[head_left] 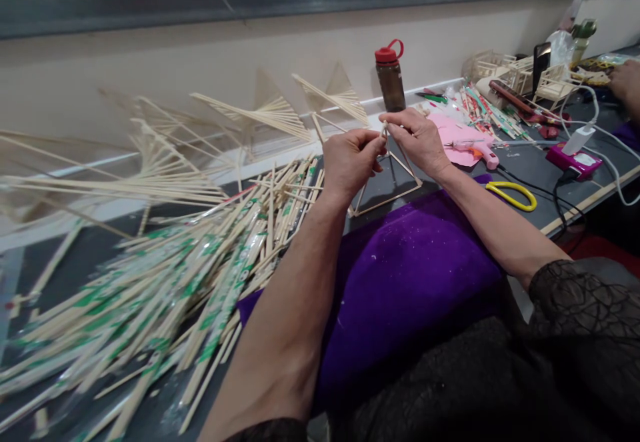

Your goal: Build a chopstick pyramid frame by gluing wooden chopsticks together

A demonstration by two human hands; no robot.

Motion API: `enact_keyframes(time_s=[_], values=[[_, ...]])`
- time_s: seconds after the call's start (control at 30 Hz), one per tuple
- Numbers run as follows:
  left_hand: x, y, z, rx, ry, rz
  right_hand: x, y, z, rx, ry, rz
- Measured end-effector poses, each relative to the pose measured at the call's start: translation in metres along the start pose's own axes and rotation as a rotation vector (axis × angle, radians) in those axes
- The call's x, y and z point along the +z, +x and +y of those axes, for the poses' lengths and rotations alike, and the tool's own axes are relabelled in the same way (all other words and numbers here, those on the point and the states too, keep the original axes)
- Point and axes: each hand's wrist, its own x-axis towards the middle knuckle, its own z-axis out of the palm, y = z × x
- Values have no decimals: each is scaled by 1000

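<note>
Both my hands meet over a small frame of thin wooden sticks [389,203], which looks like a pyramid with its square base on the table. My left hand [353,161] pinches the sticks near the top of this frame. From the other side, the fingertips of my right hand [419,137] close on the same peak where the sticks come together. My fingers cover most of the joint. Under my forearms lies a purple cloth [415,275] along the table's front. Beside my left arm spreads a large pile of chopsticks [200,275], many in clear and green wrappers.
Twisted stick models [265,117] lean along the wall. Behind my hands stands a brown bottle [391,82] with a red lid. To the right are a pink glue gun [483,151], yellow-handled scissors [513,195], a magenta power adapter [575,160] with cables, and another person's hand [626,82].
</note>
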Motion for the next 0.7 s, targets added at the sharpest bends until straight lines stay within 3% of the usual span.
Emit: enact_keyframes(time_s=[0.7], values=[[2, -1, 1, -8, 36, 16, -1, -1, -1, -9, 35, 8]])
